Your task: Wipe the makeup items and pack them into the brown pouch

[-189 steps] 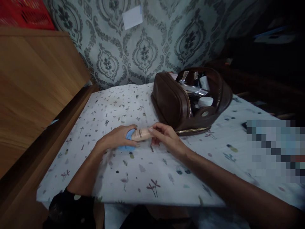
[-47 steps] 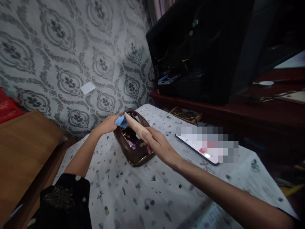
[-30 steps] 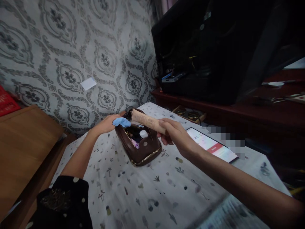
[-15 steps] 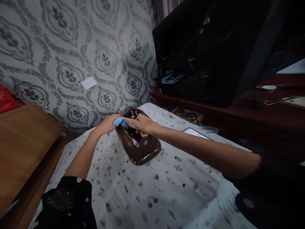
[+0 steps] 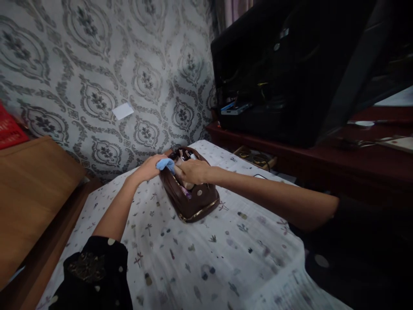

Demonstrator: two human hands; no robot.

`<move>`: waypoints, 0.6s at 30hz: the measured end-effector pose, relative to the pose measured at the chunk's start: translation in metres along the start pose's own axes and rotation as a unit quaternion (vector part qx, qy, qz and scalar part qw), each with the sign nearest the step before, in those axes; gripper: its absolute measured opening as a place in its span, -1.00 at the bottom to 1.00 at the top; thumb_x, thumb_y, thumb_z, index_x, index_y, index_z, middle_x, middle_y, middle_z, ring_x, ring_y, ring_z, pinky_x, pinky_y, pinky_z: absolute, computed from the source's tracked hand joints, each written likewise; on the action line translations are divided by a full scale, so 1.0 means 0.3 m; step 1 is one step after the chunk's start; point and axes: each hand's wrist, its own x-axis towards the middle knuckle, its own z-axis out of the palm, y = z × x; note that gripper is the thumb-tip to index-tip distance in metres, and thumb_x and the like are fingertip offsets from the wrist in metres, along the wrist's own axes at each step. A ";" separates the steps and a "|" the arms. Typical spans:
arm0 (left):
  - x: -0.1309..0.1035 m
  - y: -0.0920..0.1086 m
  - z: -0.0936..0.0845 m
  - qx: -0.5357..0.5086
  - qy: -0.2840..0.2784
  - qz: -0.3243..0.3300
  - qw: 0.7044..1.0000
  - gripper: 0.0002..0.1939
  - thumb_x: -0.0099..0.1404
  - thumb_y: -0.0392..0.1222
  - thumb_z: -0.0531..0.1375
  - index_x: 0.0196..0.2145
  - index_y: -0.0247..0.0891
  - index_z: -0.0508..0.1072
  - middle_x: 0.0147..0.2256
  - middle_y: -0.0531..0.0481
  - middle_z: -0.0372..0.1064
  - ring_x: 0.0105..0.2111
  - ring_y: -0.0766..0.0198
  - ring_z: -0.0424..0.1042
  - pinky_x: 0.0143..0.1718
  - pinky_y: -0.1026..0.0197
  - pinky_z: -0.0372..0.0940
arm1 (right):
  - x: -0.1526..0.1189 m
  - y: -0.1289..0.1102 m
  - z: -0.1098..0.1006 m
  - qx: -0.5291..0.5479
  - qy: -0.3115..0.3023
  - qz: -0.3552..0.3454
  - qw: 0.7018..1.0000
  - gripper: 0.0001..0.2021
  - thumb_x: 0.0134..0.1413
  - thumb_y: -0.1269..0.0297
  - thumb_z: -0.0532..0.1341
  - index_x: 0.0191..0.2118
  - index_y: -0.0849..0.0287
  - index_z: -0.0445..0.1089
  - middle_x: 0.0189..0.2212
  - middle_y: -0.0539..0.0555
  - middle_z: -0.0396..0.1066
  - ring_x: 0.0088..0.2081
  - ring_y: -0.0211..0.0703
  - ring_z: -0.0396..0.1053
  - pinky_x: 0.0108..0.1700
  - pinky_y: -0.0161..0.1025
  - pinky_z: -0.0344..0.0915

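Note:
A brown handbag [image 5: 196, 206] with a gold zip lies open on the patterned white bedsheet. My left hand [image 5: 149, 168] is closed at its left rim, fingertips partly covered by a light blue cloth [image 5: 166, 164] that lies over the edge. My right hand [image 5: 195, 171] reaches in from the right, its fingers curled down inside the opening; what they grip is hidden. Small items crowd the bag, among them a purple packet [image 5: 186, 193] near the front and a pale tube-like piece [image 5: 192, 156] behind my right hand.
A large dark television [image 5: 264, 77] stands on a reddish-brown cabinet [image 5: 325, 157] at the right. Below it sits an open drawer-like box [image 5: 254, 157]. A wooden panel [image 5: 38, 189] borders the left, with a red item [image 5: 11, 129] above it. Patterned wallpaper [image 5: 145, 82] covers the back.
My right hand has gone a little deeper into the handbag, its fingers now bent downward. My left hand stays at the rim with the blue cloth. The view has shifted slightly.

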 end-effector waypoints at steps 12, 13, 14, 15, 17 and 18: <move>-0.094 -0.035 0.094 -0.211 0.316 -0.098 0.920 -0.62 0.29 0.03 0.07 -0.06 -0.25 0.43 -0.18 -0.11 0.56 -0.08 0.08 0.53 0.03 -0.05 0.43 | -0.056 0.094 -0.046 -0.041 0.204 -0.049 0.977 -0.72 0.24 0.40 0.06 -0.08 0.28 0.49 -0.06 0.26 0.48 -0.01 0.04 0.39 0.03 -0.17 0.24; -0.103 -0.037 0.115 -0.196 0.329 -0.102 0.918 -0.62 0.33 0.04 0.04 -0.06 -0.24 0.42 -0.17 -0.10 0.56 -0.05 0.09 0.52 0.06 -0.04 0.41 | -0.053 0.111 -0.039 -0.036 0.229 -0.043 0.972 -0.69 0.24 0.40 0.07 0.00 0.33 0.45 0.02 0.31 0.44 0.05 0.07 0.35 0.10 -0.14 0.21; -0.108 -0.038 0.138 -0.186 0.336 -0.103 0.918 -0.62 0.35 0.05 0.02 -0.05 -0.22 0.42 -0.14 -0.10 0.55 -0.02 0.10 0.50 0.09 -0.04 0.39 | -0.049 0.126 -0.031 -0.024 0.234 -0.024 0.972 -0.66 0.25 0.38 0.07 0.06 0.37 0.40 0.08 0.35 0.39 0.10 0.10 0.32 0.14 -0.12 0.18; -0.110 -0.037 0.162 -0.181 0.339 -0.105 0.917 -0.61 0.37 0.06 0.00 -0.04 -0.21 0.42 -0.11 -0.10 0.54 0.01 0.12 0.49 0.13 -0.04 0.36 | -0.043 0.137 -0.020 -0.006 0.222 0.003 0.975 -0.64 0.28 0.35 0.06 0.10 0.40 0.36 0.10 0.39 0.37 0.11 0.12 0.31 0.14 -0.10 0.19; -0.102 -0.034 0.211 -0.174 0.342 -0.108 0.917 -0.59 0.40 0.07 -0.03 0.02 -0.19 0.40 -0.05 -0.11 0.52 0.07 0.14 0.45 0.19 -0.04 0.30 | -0.033 0.145 0.002 0.032 0.169 0.054 0.984 -0.62 0.33 0.28 0.02 0.12 0.40 0.32 0.06 0.39 0.42 0.06 0.11 0.37 0.09 -0.11 0.24; -0.094 -0.031 0.233 -0.171 0.340 -0.111 0.918 -0.57 0.42 0.07 -0.05 0.06 -0.17 0.38 -0.02 -0.12 0.50 0.12 0.15 0.42 0.23 -0.05 0.26 | -0.030 0.143 0.013 0.045 0.144 0.065 0.986 -0.62 0.35 0.26 0.00 0.12 0.37 0.32 0.03 0.36 0.44 0.04 0.09 0.40 0.06 -0.13 0.25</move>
